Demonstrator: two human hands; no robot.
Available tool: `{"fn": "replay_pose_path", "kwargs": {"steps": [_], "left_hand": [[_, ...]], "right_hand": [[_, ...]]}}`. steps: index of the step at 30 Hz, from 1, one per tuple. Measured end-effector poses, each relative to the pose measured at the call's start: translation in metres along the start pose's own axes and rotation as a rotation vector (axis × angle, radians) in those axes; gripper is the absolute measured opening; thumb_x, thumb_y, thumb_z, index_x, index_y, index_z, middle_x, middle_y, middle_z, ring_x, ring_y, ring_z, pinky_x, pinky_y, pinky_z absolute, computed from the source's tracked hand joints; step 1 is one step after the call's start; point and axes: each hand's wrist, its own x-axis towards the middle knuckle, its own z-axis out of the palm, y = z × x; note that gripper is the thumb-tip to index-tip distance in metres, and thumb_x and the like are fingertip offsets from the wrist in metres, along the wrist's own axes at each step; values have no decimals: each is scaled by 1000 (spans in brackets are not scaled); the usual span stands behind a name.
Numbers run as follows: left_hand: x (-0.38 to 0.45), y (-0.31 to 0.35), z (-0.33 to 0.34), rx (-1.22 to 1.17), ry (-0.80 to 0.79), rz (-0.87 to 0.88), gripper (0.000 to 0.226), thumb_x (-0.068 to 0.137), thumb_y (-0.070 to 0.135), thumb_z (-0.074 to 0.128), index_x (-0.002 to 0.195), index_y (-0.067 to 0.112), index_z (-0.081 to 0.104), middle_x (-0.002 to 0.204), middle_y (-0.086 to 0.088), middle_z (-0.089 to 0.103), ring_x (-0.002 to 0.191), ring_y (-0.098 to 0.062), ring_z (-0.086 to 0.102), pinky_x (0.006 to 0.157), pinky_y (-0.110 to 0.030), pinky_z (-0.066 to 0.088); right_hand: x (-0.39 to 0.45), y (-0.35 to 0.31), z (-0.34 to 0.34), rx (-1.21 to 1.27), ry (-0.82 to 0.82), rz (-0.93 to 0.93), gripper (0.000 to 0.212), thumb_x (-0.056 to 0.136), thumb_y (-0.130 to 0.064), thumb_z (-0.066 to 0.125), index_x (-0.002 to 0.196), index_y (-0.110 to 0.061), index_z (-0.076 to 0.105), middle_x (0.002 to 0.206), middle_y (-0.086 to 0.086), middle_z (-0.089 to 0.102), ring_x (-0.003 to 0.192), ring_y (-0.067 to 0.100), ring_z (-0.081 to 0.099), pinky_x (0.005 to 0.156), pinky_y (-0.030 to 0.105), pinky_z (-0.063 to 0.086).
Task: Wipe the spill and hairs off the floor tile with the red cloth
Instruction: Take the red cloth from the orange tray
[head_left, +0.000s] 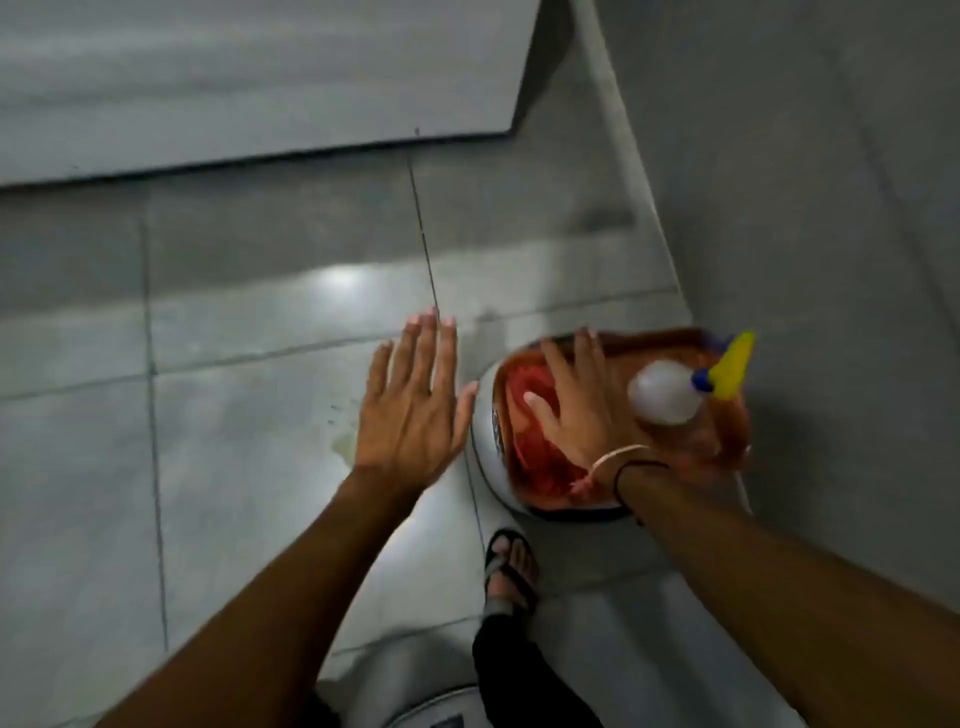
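A red cloth (530, 415) lies bunched inside a white bucket (485, 447) on the grey floor tile (234, 467). My right hand (576, 410) hangs over the bucket with fingers spread, just above the cloth and holding nothing. My left hand (415, 400) is open, palm down, left of the bucket's rim. A small yellowish spill (343, 444) with dark specks sits on the tile beside my left hand. Hairs are too fine to make out.
A spray bottle (675, 389) with a yellow and blue nozzle rests at the bucket's right side. A grey wall (805, 208) rises on the right, a pale panel (234, 78) at the back. My sandalled foot (509, 571) stands below the bucket.
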Motion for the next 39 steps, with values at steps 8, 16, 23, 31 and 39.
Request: {"fn": "replay_pose_path", "kwargs": {"steps": [8, 16, 23, 31, 39], "left_hand": [[24, 16, 184, -64, -53, 206, 72, 109, 46, 16, 169, 5, 18, 178, -16, 12, 166, -28, 14, 135, -46, 18], [-14, -46, 150, -26, 5, 65, 73, 109, 48, 14, 170, 7, 8, 179, -15, 5, 167, -27, 5, 137, -45, 12], [-111, -199, 182, -18, -8, -198, 73, 109, 46, 16, 169, 5, 6, 179, -16, 1, 166, -28, 1, 136, -46, 10], [-160, -347, 340, 7, -72, -383, 77, 107, 46, 16, 167, -1, 14, 177, -21, 10, 164, -36, 14, 133, -53, 18], [-173, -408, 443, 131, 177, -222, 69, 108, 32, 36, 162, -10, 27, 173, -29, 21, 161, -44, 22, 127, -63, 30]], "right_hand": [[15, 49, 155, 186, 213, -76, 61, 100, -32, 47, 159, -23, 33, 172, 22, 21, 159, 40, 24, 128, 56, 34], [4, -2, 101, 484, 395, 117, 52, 97, 12, 47, 144, -7, 55, 155, 18, 51, 143, 22, 47, 117, 1, 32], [-12, -109, 138, 576, 431, -95, 46, 101, 11, 52, 145, -1, 52, 154, 23, 51, 142, 15, 45, 121, 15, 38], [72, -113, 338, 561, 253, 198, 50, 102, 8, 49, 151, -3, 46, 154, 20, 49, 143, 33, 48, 120, 30, 33], [214, -122, 390, 328, 236, -25, 51, 107, -6, 44, 157, -15, 39, 168, 11, 34, 158, 30, 30, 135, 47, 24]]}}
